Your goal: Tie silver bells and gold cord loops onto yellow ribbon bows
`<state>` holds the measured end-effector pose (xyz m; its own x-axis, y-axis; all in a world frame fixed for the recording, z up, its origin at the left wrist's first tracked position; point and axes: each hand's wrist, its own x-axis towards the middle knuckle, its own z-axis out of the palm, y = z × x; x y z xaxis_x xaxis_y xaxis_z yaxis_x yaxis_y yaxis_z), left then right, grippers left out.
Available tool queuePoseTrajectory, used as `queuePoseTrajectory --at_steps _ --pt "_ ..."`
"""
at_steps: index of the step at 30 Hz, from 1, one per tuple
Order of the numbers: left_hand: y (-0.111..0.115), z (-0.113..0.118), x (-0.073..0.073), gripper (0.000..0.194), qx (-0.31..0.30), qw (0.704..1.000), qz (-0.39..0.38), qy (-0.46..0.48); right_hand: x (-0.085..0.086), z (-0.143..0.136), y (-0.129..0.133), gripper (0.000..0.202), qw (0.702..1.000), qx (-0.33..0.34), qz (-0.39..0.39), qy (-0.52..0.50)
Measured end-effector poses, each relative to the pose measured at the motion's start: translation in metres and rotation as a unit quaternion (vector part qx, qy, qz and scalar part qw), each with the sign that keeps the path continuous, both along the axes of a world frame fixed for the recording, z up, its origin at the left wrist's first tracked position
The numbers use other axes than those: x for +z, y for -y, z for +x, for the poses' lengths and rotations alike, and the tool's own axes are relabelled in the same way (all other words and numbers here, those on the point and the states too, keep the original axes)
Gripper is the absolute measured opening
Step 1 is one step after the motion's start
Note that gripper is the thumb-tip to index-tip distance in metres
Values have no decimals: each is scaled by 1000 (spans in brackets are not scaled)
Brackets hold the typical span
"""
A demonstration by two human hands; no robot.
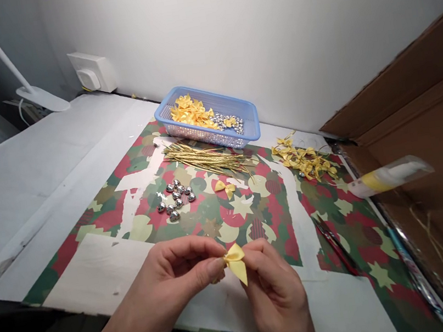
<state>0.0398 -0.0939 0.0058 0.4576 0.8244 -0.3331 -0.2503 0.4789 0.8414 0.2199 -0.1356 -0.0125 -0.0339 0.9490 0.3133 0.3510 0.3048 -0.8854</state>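
Note:
Near the front edge of the table, a small yellow ribbon bow (236, 262) is pinched between my two hands. The thumb and fingers of my left hand (179, 275) close on its left side. My right hand (274, 280) has its fingers curled against the bow's right side. Beyond them, a loose yellow bow (225, 188) lies on the patterned paper. Several silver jingle bells (176, 196) sit in a cluster to its left. A bundle of gold twist ties (206, 158) lies farther back.
A blue basket (248, 115) by the wall holds yellow bows and silver bells. At right are a pile of bows with wires (306, 159), red-handled snips (335, 246), a plastic bottle (389, 176) and a cardboard box (432, 156). A white lamp base (42, 98) stands back left.

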Motion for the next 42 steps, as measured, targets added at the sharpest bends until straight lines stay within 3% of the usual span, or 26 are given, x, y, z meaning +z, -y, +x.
queuePoseTrajectory --at_steps 33,42 --pt "0 1 7 6 12 994 79 -79 -2 1 -1 34 1000 7 2 -5" --pt "0 3 12 9 6 994 67 -90 -2 1 0 33 1000 1 -2 -9"
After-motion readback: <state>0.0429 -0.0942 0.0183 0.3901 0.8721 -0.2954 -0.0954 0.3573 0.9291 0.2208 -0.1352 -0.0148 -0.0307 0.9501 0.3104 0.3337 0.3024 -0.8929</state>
